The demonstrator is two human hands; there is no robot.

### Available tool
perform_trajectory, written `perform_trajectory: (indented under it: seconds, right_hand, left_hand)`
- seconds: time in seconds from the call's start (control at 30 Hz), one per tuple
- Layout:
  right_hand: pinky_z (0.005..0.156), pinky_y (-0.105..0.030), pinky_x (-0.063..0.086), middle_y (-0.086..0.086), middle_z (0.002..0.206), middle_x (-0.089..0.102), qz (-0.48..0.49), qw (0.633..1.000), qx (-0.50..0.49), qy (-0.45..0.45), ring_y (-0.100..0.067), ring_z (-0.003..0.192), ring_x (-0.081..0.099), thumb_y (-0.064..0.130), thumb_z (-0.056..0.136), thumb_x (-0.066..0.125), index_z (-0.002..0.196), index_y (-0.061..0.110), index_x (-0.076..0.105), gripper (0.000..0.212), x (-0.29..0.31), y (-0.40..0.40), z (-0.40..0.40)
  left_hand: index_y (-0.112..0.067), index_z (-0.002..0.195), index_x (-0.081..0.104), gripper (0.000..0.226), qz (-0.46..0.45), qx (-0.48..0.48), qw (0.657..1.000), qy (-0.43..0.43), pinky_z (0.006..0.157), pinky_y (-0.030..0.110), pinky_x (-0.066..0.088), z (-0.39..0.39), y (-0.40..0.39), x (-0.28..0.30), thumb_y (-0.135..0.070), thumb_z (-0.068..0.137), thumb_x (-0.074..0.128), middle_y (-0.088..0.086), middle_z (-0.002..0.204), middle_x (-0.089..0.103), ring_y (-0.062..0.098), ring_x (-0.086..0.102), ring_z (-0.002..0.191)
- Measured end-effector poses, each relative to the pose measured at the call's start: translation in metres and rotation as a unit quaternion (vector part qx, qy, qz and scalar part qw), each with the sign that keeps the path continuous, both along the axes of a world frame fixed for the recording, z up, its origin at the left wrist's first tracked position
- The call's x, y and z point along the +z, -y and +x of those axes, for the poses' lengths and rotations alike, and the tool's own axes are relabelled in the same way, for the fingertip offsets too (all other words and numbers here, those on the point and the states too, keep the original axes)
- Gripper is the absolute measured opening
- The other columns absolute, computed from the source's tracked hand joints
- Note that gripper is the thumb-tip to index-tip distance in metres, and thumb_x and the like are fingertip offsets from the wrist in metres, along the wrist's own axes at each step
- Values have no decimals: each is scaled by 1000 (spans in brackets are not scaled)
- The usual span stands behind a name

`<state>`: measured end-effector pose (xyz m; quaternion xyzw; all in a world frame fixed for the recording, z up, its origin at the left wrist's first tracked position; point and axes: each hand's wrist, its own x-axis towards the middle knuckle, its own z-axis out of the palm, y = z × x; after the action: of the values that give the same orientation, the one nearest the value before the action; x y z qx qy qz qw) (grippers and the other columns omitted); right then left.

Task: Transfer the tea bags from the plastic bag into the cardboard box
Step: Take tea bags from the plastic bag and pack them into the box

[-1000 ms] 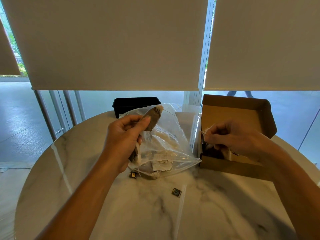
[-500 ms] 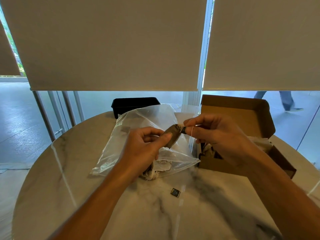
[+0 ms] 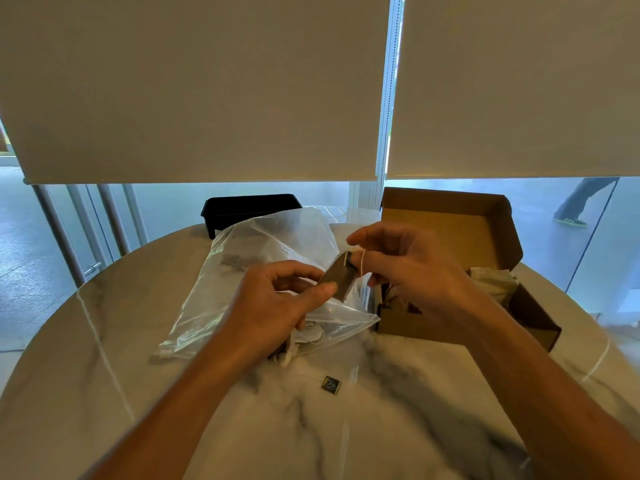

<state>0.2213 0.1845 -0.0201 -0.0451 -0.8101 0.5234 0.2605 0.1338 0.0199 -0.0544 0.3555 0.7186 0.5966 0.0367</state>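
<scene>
Both hands are raised at centre frame, above the plastic bag point(image 3: 263, 271) and just left of the box point(image 3: 450, 237). One tea bag point(image 3: 337, 277) is held between them, clear of the desk point(image 3: 346, 427).

Left hand point(image 3: 273, 313): thumb and fingers point(image 3: 322, 289) pinch the lower end of the tea bag. Palm faces up and right; the forearm enters from the lower left.

Right hand point(image 3: 412, 271): fingers curled, pinching the string point(image 3: 362, 263) at the tea bag's upper end, where the string is attached. The back of the hand faces the camera; the forearm enters from the lower right, crossing in front of the box's near wall.

Key relation: the tea bag's long axis runs diagonally, from lower left at the left hand to upper right at the right hand. The box lies directly right of the tea bag, behind the right hand. The right hand is the nearer to the box. Judgement: the transfer falls to the right hand, carrying the tea bag by the string once the left hand lets go.

The box stands open at right of centre, lid up, with pale tea bags visible inside at its right end. More tea bags remain in the plastic bag beneath the left hand, so the task appears partly done.

A small dark tag point(image 3: 331, 385) lies loose on the desk, below the plastic bag.
</scene>
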Motion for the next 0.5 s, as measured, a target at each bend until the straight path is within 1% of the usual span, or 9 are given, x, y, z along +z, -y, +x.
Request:
perform_trajectory:
  seconds: [0.07,0.13,0.23,0.3,0.4,0.43,0.5]
  right_hand:
    - [62,-16,53,8,88,72,20,999,-36,-14,-8,79,69,13,84,68,94,28,69,18,6,-13,7]
    - [64,-18,55,11,85,72,45,994,-94,-34,-7,79,68,15,84,69,94,29,69,17,13,-31,15]
    - [71,-24,55,8,88,69,71,980,-177,-48,-11,83,66,12,84,68,93,27,69,17,15,-61,22]
    - [73,-27,55,8,89,66,91,973,-212,-27,-12,86,63,10,85,67,93,24,67,16,12,-78,25]
    - [80,-33,53,11,87,61,138,958,-250,12,-15,88,60,9,86,66,92,24,65,16,5,-99,28]
    - [81,-33,52,11,87,60,155,954,-256,25,-15,88,59,9,86,66,90,25,65,16,2,-104,28]
    - [80,-30,47,6,91,62,183,947,-258,50,-16,89,58,9,87,65,88,27,64,18,-3,-111,28]
  left_hand:
    - [-25,84,73,7,3,3,1000,-1,49,19,46,-1,0,-1,-26,77,74,-3,67,69,10,54,45]
    - [-26,82,74,6,7,5,1000,1,49,19,46,-1,1,-1,-26,76,74,-2,69,70,11,53,45]
    - [-27,80,74,4,10,8,1000,11,47,18,45,-1,1,1,-26,76,74,-1,68,69,10,52,44]
    - [-28,79,73,4,11,11,1000,9,47,17,45,0,1,2,-26,76,74,-2,69,70,9,52,44]
    - [-28,78,73,4,13,20,1000,2,48,16,46,0,1,3,-24,77,74,-3,69,70,7,53,44]
    - [-28,78,73,5,15,22,1000,2,48,16,46,0,2,3,-24,78,74,-2,68,70,6,53,44]
    - [-28,78,73,5,15,25,1000,1,48,16,46,0,2,3,-24,78,74,-2,68,70,5,53,45]
